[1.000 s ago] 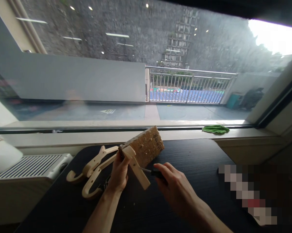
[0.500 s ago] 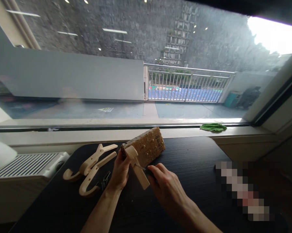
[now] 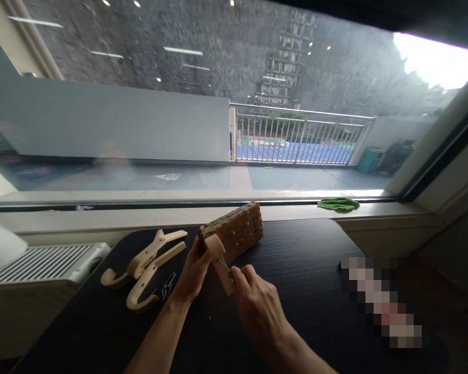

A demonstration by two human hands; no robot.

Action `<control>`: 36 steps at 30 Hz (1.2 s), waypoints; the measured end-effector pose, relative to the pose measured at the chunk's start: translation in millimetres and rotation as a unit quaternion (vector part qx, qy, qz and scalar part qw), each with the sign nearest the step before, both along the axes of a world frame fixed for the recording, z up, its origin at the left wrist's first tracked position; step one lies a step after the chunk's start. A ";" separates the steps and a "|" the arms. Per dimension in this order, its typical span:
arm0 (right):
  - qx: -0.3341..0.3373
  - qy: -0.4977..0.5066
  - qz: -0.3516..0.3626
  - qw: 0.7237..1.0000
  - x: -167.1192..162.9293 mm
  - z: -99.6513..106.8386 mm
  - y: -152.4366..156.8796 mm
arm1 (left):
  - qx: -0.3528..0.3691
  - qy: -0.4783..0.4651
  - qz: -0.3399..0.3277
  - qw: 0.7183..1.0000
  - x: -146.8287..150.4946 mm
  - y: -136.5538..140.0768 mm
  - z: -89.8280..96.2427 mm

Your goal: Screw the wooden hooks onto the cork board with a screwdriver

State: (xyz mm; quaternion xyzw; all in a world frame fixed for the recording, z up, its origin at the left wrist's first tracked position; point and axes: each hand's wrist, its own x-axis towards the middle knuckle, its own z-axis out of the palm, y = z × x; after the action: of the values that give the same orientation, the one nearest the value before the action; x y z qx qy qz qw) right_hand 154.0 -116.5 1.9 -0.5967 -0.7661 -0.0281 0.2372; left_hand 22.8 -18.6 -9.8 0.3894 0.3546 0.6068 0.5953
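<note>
My left hand [image 3: 195, 272] is wrapped round a pale wooden hook [image 3: 223, 270], pressing it near the end of a rough brown block [image 3: 239, 231] with small pale bumps on its face. The block stands tilted above the table. My right hand [image 3: 257, 298] grips a screwdriver [image 3: 230, 269]; its thin metal shaft reaches the hook's flat face, and its handle is mostly hidden in my fingers. Left of my left hand lie two more wooden hooks, one behind [image 3: 150, 255] and one nearer [image 3: 140, 296]. A small cluster of dark metal pieces [image 3: 168, 285] rests beside the nearer one.
A black table [image 3: 299, 265] stands against a window sill [image 3: 288, 212]. On the sill lies a green cloth [image 3: 338, 203]. A white radiator [image 3: 50, 262] is at the left, and a blurred-out object [image 3: 379, 301] covers the table's right side.
My right hand and the screwdriver have shifted slightly left, closer to my left hand. The wooden hook has turned a little, and its lower end is now partly behind my right fingers.
</note>
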 end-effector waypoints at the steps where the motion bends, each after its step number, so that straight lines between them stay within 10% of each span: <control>1: 0.000 0.005 -0.008 1.000 2.6 -0.3 0.1 | -0.006 0.005 -0.025 1.000 -2.1 -1.8 1.5; 5: 0.005 0.017 -0.020 1.000 10.3 1.7 0.1 | -0.032 0.063 -0.129 0.989 -6.8 -8.0 1.6; 17: -0.040 0.144 -0.017 0.989 11.9 8.4 -3.6 | 0.087 0.201 -0.022 0.976 12.2 -13.3 -14.2; 25: -0.274 0.529 -0.020 0.803 25.5 -2.7 9.8 | 0.093 0.198 -0.002 0.976 14.2 -7.3 -23.9; 31: -0.118 0.263 -0.063 0.956 28.2 7.1 0.0 | 0.116 0.256 0.000 0.960 8.6 3.7 -40.7; 36: -0.050 0.095 -0.033 0.994 26.7 8.5 -2.4 | 0.123 0.278 0.012 0.953 8.0 1.0 -35.4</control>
State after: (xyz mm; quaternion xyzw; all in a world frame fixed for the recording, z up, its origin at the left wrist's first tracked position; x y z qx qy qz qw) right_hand 180.7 -118.9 10.4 -0.6332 -0.7202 0.0592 0.2773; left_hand 30.7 -17.6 -45.2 0.6087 0.4337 0.5200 0.4136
